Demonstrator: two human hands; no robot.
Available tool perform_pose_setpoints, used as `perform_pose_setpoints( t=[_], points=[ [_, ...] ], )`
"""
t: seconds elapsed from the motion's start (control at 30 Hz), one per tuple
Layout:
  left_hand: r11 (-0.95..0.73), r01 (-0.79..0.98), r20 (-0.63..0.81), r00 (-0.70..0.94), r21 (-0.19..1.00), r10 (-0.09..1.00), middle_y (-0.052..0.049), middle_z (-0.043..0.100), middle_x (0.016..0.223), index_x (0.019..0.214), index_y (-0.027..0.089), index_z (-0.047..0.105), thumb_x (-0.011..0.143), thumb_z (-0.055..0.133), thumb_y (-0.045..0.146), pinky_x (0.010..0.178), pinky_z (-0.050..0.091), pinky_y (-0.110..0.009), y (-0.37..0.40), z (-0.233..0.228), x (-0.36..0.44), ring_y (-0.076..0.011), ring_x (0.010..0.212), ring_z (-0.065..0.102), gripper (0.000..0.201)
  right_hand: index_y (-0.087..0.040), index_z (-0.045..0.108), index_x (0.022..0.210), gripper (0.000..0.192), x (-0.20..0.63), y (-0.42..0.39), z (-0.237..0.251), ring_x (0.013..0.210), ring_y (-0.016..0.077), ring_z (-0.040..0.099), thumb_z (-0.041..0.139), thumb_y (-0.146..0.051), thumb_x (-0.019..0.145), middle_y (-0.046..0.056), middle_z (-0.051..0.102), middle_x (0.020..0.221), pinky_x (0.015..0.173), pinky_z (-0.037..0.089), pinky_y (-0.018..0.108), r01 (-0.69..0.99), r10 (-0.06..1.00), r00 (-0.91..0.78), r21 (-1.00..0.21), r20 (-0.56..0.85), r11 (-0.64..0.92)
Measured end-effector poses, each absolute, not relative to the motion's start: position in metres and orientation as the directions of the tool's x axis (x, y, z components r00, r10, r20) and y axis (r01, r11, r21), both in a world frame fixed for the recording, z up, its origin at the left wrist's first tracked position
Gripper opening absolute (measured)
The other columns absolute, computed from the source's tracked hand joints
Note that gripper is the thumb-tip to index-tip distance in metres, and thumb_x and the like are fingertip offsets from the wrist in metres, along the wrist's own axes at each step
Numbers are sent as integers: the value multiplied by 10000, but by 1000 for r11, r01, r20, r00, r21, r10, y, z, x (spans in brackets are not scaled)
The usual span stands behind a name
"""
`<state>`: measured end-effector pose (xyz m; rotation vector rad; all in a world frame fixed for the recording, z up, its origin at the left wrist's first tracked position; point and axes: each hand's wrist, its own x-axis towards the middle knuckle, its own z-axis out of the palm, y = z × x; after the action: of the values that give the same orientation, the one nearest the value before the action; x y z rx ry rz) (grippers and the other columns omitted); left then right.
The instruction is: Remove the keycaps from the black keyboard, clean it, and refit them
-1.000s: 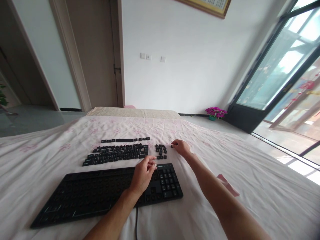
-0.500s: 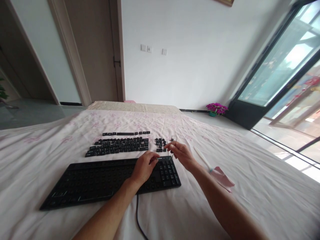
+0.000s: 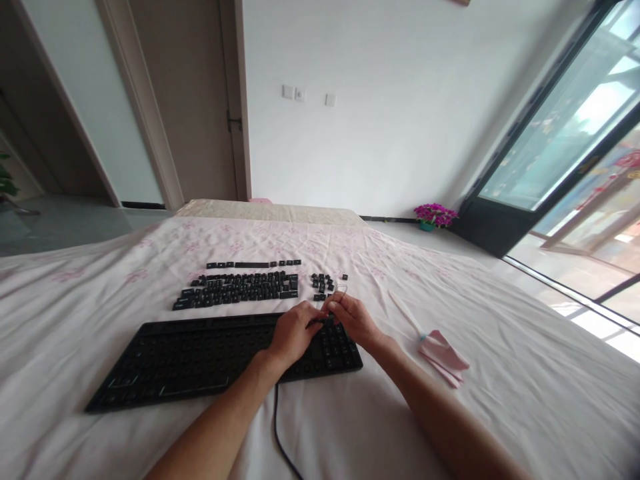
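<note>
Two bare hands meet over the far right corner of one black keyboard (image 3: 200, 360). Thumb and forefinger of the right hand (image 3: 345, 312) pinch one thin wire loop (image 3: 342, 288), whose rounded end sticks out beyond the fingertips. Thumb and fingers of the left hand (image 3: 299, 328) are drawn together just beside the right fingertips; whether they grip anything cannot be told.

The keyboard lies on a floral cloth (image 3: 480, 427), its long sides running across, with one black cable (image 3: 278, 430) leading from its near edge toward the person. Keycaps sit in its number pad (image 3: 343, 348) at the right end, too covered by the hands to count.

Beyond the keyboard's far edge lie loose black keycaps. Nearest the cloth's far edge is a row of eight: three small ones, one long space bar (image 3: 251, 265), then four small ones. A dense block of keycaps (image 3: 250, 288), too crowded to count, fills the strip between that row and the keyboard. To its right is a cluster of roughly ten keycaps (image 3: 323, 288), and one lone keycap (image 3: 345, 277) lies apart.

Toward the cloth's right edge rests one white stick (image 3: 404, 312) with one pink cloth piece (image 3: 443, 352) at its near end.
</note>
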<state>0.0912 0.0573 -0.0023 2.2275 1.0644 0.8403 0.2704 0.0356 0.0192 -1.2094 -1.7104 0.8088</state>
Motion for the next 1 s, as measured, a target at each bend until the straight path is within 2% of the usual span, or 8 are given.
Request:
perform_pose_setpoints(
  t=[0.17,0.23,0.33,0.5,0.7,0.87,1.0],
  points=[
    [-522,565,248,491,639,835,-11,665,846,890,240,709,772,684,215,725,445,-278,58,2,100,-190,840,620,124,-202,625,854,293,272,36,14,797,158,585,422,-383,964,26,640,815,799,480,312,488,872,-254,-723,418,489],
    [-484,616,232,445,621,865,-15,665,830,865,233,698,748,713,249,722,437,-285,57,3,104,-201,837,619,119,-212,633,872,289,271,36,14,829,168,589,408,-364,972,30,650,833,829,472,326,535,858,-267,-673,440,511],
    [-466,647,258,394,603,882,-10,659,857,878,248,688,741,727,283,724,421,-278,53,3,110,-194,849,614,147,-219,624,867,275,268,34,15,811,170,589,401,-338,974,34,647,820,810,474,321,559,823,-270,-615,499,556],
    [-479,645,284,389,596,876,0,642,881,836,257,683,789,681,324,682,389,-257,51,1,112,-170,833,598,81,-218,586,811,249,261,31,9,755,169,573,398,-269,966,37,617,770,757,472,315,527,746,-249,-560,617,639],
    [-479,640,276,397,601,875,-2,644,912,821,252,678,791,682,331,710,382,-262,50,2,112,-172,867,592,84,-210,577,805,244,263,26,3,721,160,564,393,-247,960,37,608,761,712,469,303,531,727,-175,-558,664,637],
    [-466,649,254,398,602,882,-3,664,948,850,252,668,804,660,345,687,376,-260,48,5,111,-174,850,596,105,-222,583,811,248,262,21,6,718,172,575,383,-250,954,42,623,751,709,470,319,558,704,-180,-518,687,648],
    [-479,633,266,407,608,874,-2,687,890,865,253,656,825,624,359,684,374,-266,48,6,109,-185,833,610,118,-224,586,823,234,261,19,9,697,176,567,386,-221,945,43,629,746,699,466,329,558,655,-195,-466,730,687]
  ],
)
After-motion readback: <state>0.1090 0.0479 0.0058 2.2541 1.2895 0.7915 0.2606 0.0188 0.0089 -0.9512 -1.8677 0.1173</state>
